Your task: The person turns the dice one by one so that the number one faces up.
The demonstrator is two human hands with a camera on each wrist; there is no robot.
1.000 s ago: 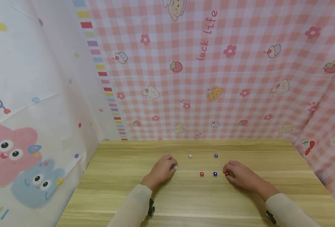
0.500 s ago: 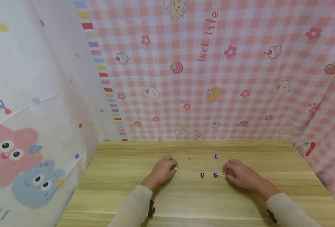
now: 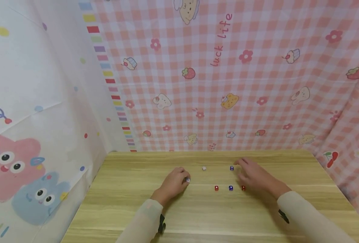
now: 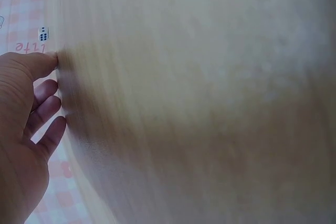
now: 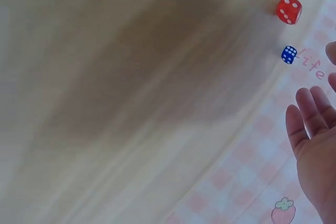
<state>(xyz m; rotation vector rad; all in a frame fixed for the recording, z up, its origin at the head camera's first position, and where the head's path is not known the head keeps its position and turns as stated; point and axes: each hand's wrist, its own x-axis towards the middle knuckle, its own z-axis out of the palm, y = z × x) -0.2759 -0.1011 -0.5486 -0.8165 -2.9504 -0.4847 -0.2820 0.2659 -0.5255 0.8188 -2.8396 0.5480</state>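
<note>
In the head view my left hand [image 3: 174, 182] rests at the table's left-centre, its thumb and fingertips pinching a white die [image 3: 187, 180]. That die is hidden in the left wrist view. My right hand [image 3: 256, 175] hangs above the table with its fingers spread, holding nothing. Its fingertips are just right of the back blue die [image 3: 232, 168]. Below the hand lies a red die [image 3: 243, 188], large in the right wrist view too. Left of it, in a row, are a front blue die [image 3: 231, 188] and another red die [image 3: 216, 188].
A second white die [image 3: 204, 168] lies at the back, between the hands. The wooden table [image 3: 197, 216] meets a pink checked cloth [image 3: 173, 84] at its far edge. A white printed cloth [image 3: 45, 118] hangs on the left.
My right hand has let go of the red die, which stays at the right end of the front row. The hand has moved back beside the back blue die. My left hand has stayed put.
</note>
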